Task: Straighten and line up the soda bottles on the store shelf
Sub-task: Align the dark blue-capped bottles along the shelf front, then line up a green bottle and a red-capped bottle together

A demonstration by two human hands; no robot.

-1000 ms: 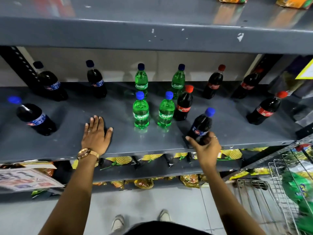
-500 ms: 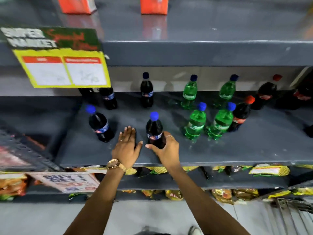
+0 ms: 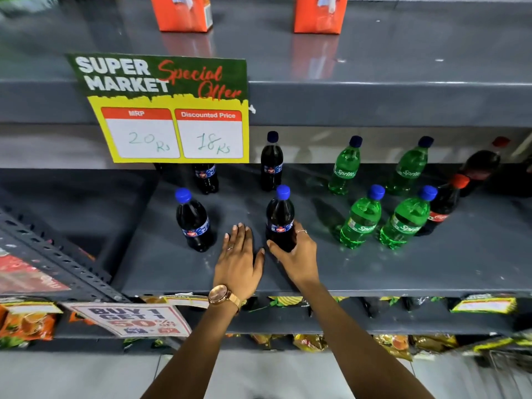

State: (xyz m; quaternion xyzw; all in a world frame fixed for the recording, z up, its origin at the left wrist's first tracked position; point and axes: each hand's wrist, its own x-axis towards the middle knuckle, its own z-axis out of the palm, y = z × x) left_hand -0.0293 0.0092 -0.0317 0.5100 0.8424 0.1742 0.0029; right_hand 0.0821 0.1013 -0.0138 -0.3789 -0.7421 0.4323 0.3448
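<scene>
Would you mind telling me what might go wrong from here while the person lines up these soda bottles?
1. The right hand grips the dark cola bottle low at its base; a quick slide could tip the tall bottle.
2. The left hand lies flat on the shelf right beside it, so the bottle could bump those fingers.
3. The front Sprite bottles stand close to the red-capped Coca-Cola bottle; one knock may topple several.

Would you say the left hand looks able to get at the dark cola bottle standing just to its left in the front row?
Probably yes. The left hand lies flat and free on the shelf, and bare shelf separates it from that cola bottle; nothing stands between. The right hand holds another bottle.
</scene>
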